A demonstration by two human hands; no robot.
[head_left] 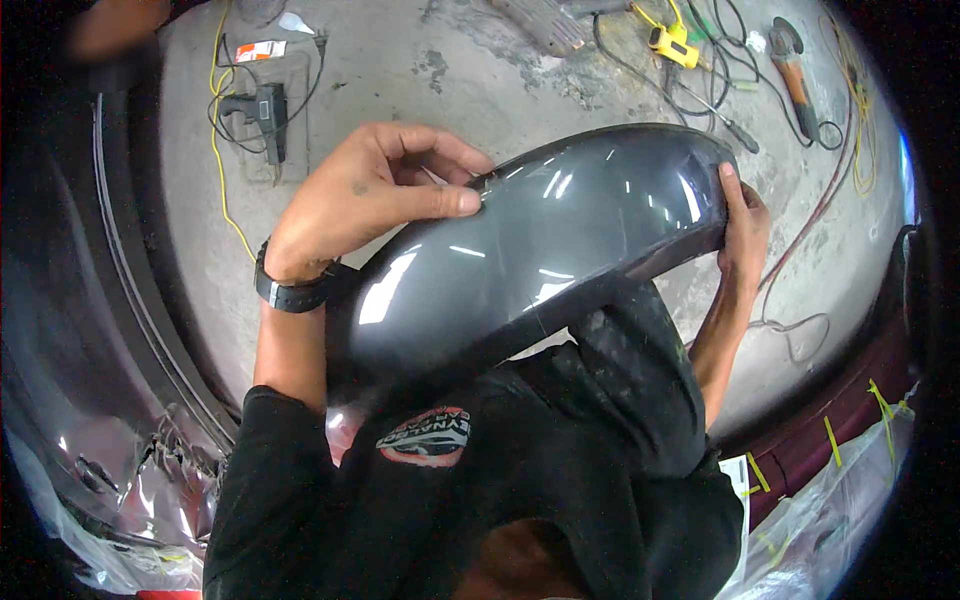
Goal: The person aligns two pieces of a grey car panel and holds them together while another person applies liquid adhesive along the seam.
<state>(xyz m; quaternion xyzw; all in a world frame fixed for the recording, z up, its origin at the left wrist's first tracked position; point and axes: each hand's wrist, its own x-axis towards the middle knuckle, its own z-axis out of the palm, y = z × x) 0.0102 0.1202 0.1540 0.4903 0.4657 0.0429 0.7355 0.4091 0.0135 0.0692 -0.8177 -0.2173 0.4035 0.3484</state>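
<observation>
A glossy, dark grey curved body panel [520,235] is held up in front of my chest, its long arched edge facing away from me. My left hand [365,195], with a black watch [292,290] on the wrist, pinches the far edge left of the middle between thumb and fingers. At the panel's right end, my right hand [745,225] grips the rim, fingertips showing on the shiny face and the rest partly behind it. The lower left end of the panel lies against my black shirt [400,510]. Ceiling lights reflect in its surface.
A dark heat gun [268,115] lies on the concrete floor, near a yellow cord [222,190]. Farther right are a yellow corded device [675,45] and an orange-and-black power tool [797,90]. Dark bodywork [60,320] stands left; a maroon panel [800,460] with tape and plastic is right.
</observation>
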